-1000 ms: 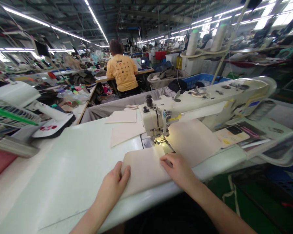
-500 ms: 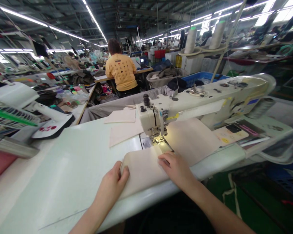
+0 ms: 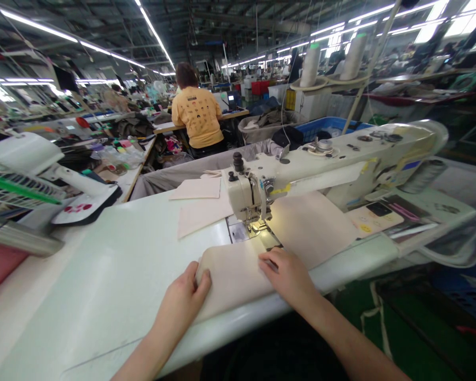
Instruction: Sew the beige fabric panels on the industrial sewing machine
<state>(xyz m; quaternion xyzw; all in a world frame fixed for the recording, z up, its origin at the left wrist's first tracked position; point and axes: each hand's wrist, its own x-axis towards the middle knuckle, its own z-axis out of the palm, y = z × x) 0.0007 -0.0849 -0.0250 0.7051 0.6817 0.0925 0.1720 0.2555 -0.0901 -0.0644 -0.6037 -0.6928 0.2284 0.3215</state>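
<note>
A pale cream fabric piece (image 3: 234,275) lies over the front edge of the sewing machine's table, just in front of the presser foot (image 3: 258,227). My left hand (image 3: 188,291) pinches its left edge between thumb and fingers. At the right edge, my right hand (image 3: 283,270) is closed on the same fabric, with its fingertips near the needle plate. The lit sewing machine (image 3: 248,193) stands over the far edge of the piece. Another cream panel (image 3: 313,227) lies flat under the machine arm, beyond my right hand.
More cream pieces (image 3: 198,189) lie left of the machine head. A white fan (image 3: 79,185) stands at the left beside a metal cylinder (image 3: 24,238). A phone (image 3: 375,218) lies at the right. Thread cones (image 3: 310,66) stand behind the machine. A person in a yellow shirt (image 3: 198,116) sits ahead.
Almost nothing differs. The fabric and both hands have shifted very slightly to the right; both hands keep their hold.
</note>
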